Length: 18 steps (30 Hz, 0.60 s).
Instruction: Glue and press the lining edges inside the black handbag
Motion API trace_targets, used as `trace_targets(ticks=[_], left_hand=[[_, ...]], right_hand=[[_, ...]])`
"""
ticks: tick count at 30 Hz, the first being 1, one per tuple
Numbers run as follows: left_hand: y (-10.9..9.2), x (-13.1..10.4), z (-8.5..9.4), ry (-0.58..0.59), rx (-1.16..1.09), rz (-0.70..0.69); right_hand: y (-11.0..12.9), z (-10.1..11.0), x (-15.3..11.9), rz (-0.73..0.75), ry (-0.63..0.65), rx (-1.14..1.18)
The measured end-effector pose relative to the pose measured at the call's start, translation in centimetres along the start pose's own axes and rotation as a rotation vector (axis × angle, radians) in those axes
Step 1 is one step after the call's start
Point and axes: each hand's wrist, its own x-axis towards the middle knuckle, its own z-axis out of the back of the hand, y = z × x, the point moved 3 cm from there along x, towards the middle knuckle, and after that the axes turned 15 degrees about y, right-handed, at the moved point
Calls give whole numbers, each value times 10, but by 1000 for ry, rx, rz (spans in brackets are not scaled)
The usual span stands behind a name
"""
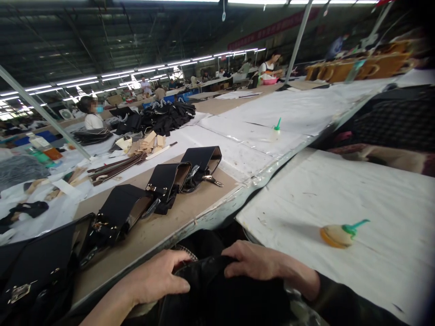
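Low in front of me is a dark, soft-looking black bag, its lower part running out of view and its full shape hard to make out. My left hand grips its left edge, thumb on the near side and fingertips partly hidden behind. On the upper right edge, my right hand is closed with its fingers curled over the material. To the left, black handbags with metal clasps, such as this handbag, lie in a row on a brown board.
A squeeze bottle with a green nozzle rests on the white-covered table at right; a second bottle stands farther back. Brown strips and black pieces lie at left. A metal pole rises there. People sit beyond.
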Motion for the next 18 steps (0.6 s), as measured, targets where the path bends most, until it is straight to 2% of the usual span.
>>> trace_targets(ticks=[3,6,9,11,14,17,18], left_hand=[[-4,3,-5,22,-23,-40],[-3,11,-10,66,-99,-87],[4,18,-12,110,-176,-125],[12,20,-11,97,-192,-129],[23,17,-6,39,-192,-151],[39,14,-2,-94,-233,-159],[46,15,-1,-171,-246,-139]], right_hand=[[9,14,-8,36,21,-94],[12,26,-13,41,98,-84],[5,27,-10,32,137,-42],[-2,23,-5,39,96,-35],[-4,15,2,121,29,46],[-3,8,8,201,77,209],[-3,7,9,202,92,240]])
